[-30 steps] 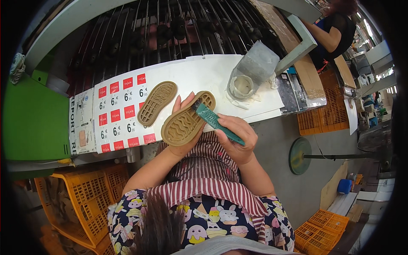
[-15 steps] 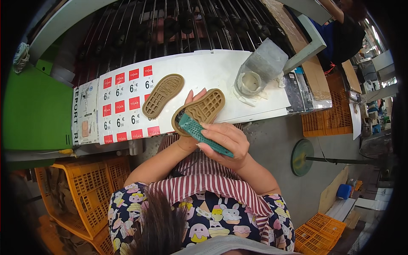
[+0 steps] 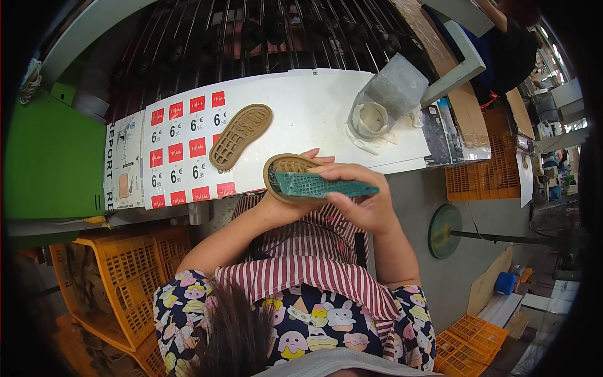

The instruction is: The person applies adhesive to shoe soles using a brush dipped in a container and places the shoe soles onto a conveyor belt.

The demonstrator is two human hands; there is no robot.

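A tan shoe sole (image 3: 269, 177) with a raised rim is held in my left hand (image 3: 282, 212), which wraps under it with fingertips showing past its far edge. My right hand (image 3: 364, 204) grips a flat green piece (image 3: 326, 185) with a waffle-like texture between thumb and fingers. The heel-like left end of that piece lies over the sole's hollow, hiding much of it; I cannot tell whether it is pressed in. Inside the sole's left end shows a dark patch. A second tan sole (image 3: 241, 137), hollow side up, rests on the table ahead.
White printed sheets cover the worktable (image 3: 295, 113). Toward its right stand a whitish crusted cup (image 3: 370, 119) and a translucent grey container (image 3: 401, 85). Dark metal rods (image 3: 276, 38) run behind. Orange crates (image 3: 129, 283) stand low left; a green panel (image 3: 53, 163) is at far left.
The sole in my left hand has turned and come nearer to me. The green piece has swung to nearly level over it, and my right hand has shifted right.
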